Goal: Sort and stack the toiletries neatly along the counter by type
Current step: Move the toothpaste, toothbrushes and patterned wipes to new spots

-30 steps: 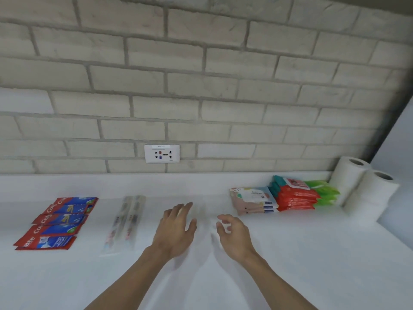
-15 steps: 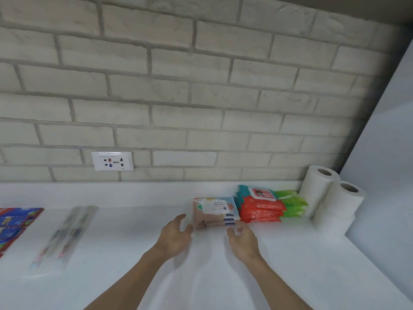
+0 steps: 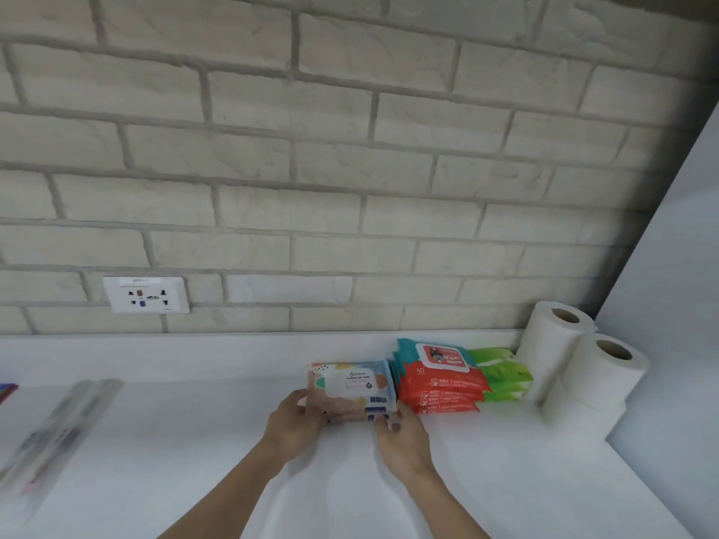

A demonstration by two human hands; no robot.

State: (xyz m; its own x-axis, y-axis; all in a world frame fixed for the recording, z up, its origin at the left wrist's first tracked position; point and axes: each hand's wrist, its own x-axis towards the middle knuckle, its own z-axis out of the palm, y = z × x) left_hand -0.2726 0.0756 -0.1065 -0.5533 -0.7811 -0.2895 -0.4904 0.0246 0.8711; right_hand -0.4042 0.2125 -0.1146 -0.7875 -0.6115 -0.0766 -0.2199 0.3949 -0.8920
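Note:
A stack of beige patterned wipes packs (image 3: pixel 352 387) lies on the white counter (image 3: pixel 505 480) near the back wall. My left hand (image 3: pixel 293 424) grips its left front corner, fingers curled against the side. My right hand (image 3: pixel 400 433) holds its right front corner. To the right of that stack sits a pile of red and teal baby wipes packs (image 3: pixel 439 377), then green wipes packs (image 3: pixel 502 373). White toilet rolls (image 3: pixel 576 363) stand in the right corner. Clear-wrapped toothbrushes (image 3: pixel 66 425) lie at the left, blurred.
A wall socket (image 3: pixel 146 294) sits on the brick wall above the counter's back lip. A pale side wall (image 3: pixel 681 305) closes the right end. The red and blue edge of a toothpaste box (image 3: pixel 7 390) shows at the far left.
My view swung right, so the toothpaste boxes slid almost out of frame. Both hands reached forward from the bare counter and took hold of the beige wipes stack.

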